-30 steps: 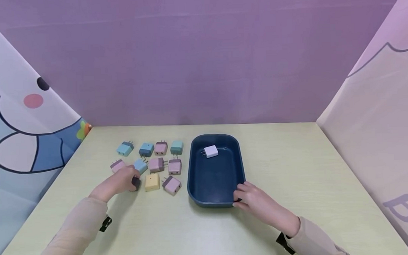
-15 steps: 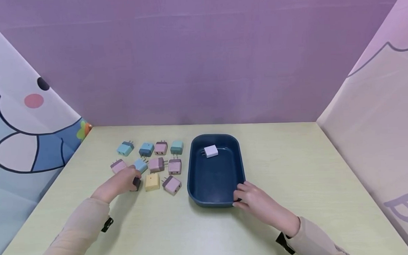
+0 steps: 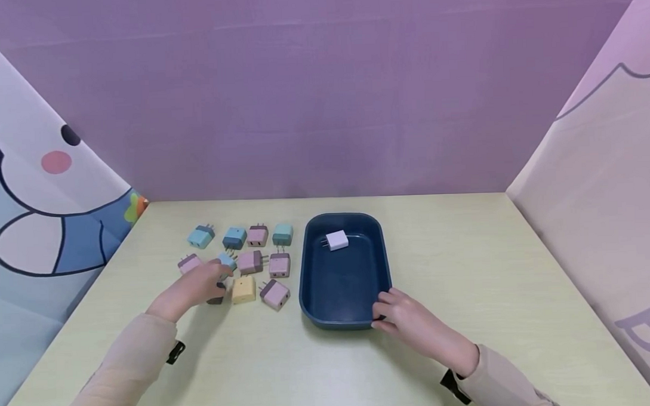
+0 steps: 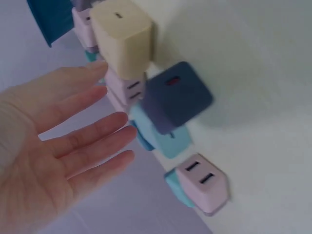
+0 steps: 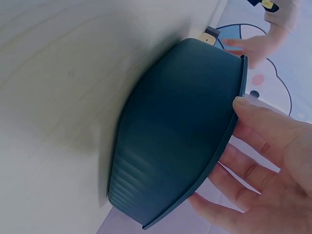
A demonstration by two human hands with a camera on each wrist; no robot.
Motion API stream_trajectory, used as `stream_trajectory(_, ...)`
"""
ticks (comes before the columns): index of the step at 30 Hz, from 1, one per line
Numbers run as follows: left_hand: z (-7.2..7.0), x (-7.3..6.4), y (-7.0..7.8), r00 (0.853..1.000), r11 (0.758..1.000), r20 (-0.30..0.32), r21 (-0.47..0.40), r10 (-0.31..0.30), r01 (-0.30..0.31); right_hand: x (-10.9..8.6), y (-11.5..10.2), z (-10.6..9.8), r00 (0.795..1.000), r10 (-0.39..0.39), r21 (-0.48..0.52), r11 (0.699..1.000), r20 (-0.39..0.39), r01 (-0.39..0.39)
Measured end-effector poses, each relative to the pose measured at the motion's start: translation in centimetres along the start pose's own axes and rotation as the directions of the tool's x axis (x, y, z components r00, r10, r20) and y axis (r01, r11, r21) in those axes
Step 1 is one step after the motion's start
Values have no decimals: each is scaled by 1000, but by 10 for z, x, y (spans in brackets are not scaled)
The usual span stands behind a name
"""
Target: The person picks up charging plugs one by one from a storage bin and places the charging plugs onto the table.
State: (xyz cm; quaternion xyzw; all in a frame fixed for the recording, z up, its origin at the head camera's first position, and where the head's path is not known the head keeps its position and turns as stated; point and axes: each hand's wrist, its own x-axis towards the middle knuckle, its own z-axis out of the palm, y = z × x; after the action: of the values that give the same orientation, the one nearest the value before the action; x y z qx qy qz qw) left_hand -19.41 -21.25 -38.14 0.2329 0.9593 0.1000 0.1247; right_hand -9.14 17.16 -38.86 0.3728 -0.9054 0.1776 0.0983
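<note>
In the head view my left hand point(image 3: 196, 285) is over the left end of the group of plug chargers. A dark charger point(image 4: 179, 95) lies on the table just past its fingertips. The left wrist view shows those fingers straight and spread, with a gap between them and the dark charger. Close by are a yellow charger point(image 3: 244, 289) and a light blue charger point(image 3: 227, 260), partly covered by the hand. My right hand point(image 3: 407, 319) pinches the near right rim of a dark blue tray point(image 3: 304, 287), thumb outside. A white charger point(image 3: 337, 240) lies inside the tray.
Several more chargers, such as a pink one point(image 3: 275, 295) and a teal one point(image 3: 282, 234), lie in loose rows left of the tray. A purple backdrop point(image 3: 321, 95) rises behind the table point(image 3: 455, 246). Printed cloths stand along both sides.
My left hand has moved slightly right and its fingers have opened away from the dark charger. The right hand keeps its place on the tray rim.
</note>
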Motion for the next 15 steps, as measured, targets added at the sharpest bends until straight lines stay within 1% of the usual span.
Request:
stream_trajectory(5,-5,6,9,997,998,-37,22,68,-67,0,1,0,1000,2,-1,1000,2,-2)
stream_trajectory(6,-9,6,16,998,998,-32,13,56,-56,-1,1,1,1000,2,-1,1000,2,-2)
stream_trajectory(9,-11,11,25,997,998,-34,14,63,-62,-1,1,1,1000,-1,-3,1000,-1,1)
stream_trajectory(12,-14,15,33,997,998,-33,-20,67,-68,-1,1,1,1000,-4,-6,1000,-5,4)
stream_trajectory(15,-15,21,37,995,995,-40,-30,95,-96,-1,1,1,1000,-8,-8,1000,-10,8)
